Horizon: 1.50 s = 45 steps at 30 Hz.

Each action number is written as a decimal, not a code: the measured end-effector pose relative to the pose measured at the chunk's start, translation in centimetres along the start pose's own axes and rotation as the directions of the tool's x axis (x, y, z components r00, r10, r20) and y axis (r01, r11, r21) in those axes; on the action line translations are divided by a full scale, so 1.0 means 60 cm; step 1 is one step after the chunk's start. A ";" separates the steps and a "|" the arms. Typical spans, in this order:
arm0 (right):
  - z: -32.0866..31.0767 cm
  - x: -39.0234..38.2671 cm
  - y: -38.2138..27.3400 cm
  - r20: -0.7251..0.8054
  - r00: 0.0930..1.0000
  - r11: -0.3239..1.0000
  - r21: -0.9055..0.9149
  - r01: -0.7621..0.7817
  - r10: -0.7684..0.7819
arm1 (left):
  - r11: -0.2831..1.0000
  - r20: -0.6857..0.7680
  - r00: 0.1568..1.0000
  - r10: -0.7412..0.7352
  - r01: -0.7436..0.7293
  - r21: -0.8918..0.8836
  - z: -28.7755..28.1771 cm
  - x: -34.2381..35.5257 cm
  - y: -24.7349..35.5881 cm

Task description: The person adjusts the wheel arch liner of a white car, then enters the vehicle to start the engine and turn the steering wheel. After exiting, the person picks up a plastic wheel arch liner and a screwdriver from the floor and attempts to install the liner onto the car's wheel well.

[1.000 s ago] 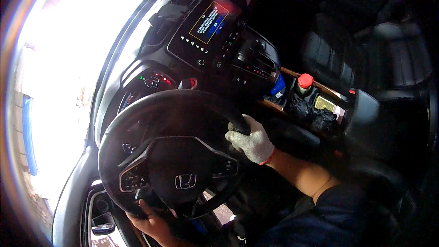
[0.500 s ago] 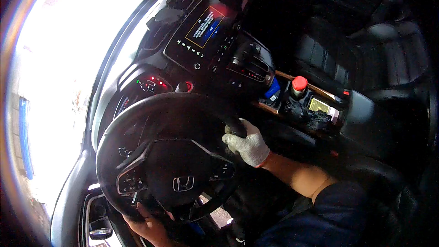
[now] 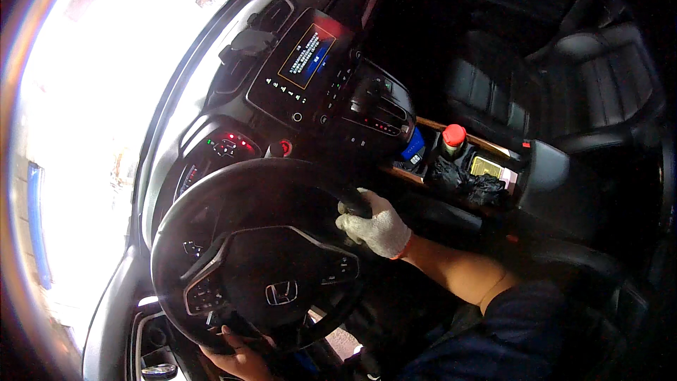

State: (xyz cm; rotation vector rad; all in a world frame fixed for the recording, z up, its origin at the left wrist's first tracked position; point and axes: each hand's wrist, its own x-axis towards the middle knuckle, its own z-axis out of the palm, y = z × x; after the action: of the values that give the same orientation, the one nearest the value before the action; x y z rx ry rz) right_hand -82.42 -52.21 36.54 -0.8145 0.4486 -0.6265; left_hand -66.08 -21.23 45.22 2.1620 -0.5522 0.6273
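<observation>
In front of me is a black steering wheel (image 3: 257, 178), seen at a slant. My right hand (image 3: 377, 224), in a pale knitted glove with a red cuff edge, is closed around the right side of its rim. My bare left hand (image 3: 238, 358) is at the lower left of the rim, closed on it with the thumb pointing up on the inner side. Part of its fingers is hidden behind the wheel. Beyond the rim, the instrument panel (image 3: 229, 147) shows red and green lights, and beside it is a round button (image 3: 285, 148) lit red.
A lit centre screen (image 3: 308, 56) stands above the gear lever (image 3: 367, 99). The console holds a blue packet (image 3: 413, 146), a red-capped bottle (image 3: 454, 135), a crumpled black bag (image 3: 483, 188) and a yellow item (image 3: 486, 167). A black passenger seat (image 3: 486, 88) is at the right.
The view has shifted slightly, so the wheel and dashboard sit a little lower and the console a little further left. Both hands keep their places on the rim.
</observation>
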 end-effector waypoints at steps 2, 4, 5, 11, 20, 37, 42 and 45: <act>-0.001 -0.001 0.002 0.008 1.000 1.000 0.012 0.009 -0.009 | 1.000 -0.009 1.000 -0.015 0.015 -0.015 0.001 -0.002 0.002; -0.003 -0.002 0.001 0.004 1.000 1.000 0.012 0.014 -0.014 | 0.998 0.032 0.998 -0.057 0.058 -0.037 -0.003 0.001 -0.006; -0.001 -0.001 0.001 0.004 1.000 1.000 0.012 0.011 -0.011 | 1.000 0.000 1.000 -0.020 0.020 -0.005 -0.002 0.001 -0.010; -0.001 -0.006 -0.004 0.009 1.000 1.000 0.010 0.018 -0.018 | 0.982 -0.200 0.972 -0.123 0.090 -0.166 0.030 -0.030 0.085; 0.001 -0.007 0.001 0.001 0.998 0.998 0.010 0.065 -0.065 | 0.852 -0.193 0.905 -0.378 0.259 -0.455 0.082 -0.120 0.075; -0.015 -0.008 0.046 0.044 0.993 0.983 0.148 0.105 -0.113 | 0.927 -0.099 0.965 -0.242 0.200 -0.317 0.030 -0.046 0.066; -0.022 -0.007 0.054 -0.025 0.988 0.988 -0.001 0.153 -0.153 | 0.947 0.043 0.997 -0.062 0.073 -0.313 0.011 0.019 0.088; -0.020 -0.016 0.075 -0.183 0.963 0.980 -0.041 0.193 -0.198 | 0.925 0.128 0.986 -0.106 0.145 -0.350 0.020 0.041 0.101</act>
State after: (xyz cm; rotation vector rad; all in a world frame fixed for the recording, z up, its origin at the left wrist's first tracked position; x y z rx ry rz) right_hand -82.31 -49.82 32.41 -0.8319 0.5504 -0.8874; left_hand -67.35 -26.15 49.54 1.8724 -0.5336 0.3114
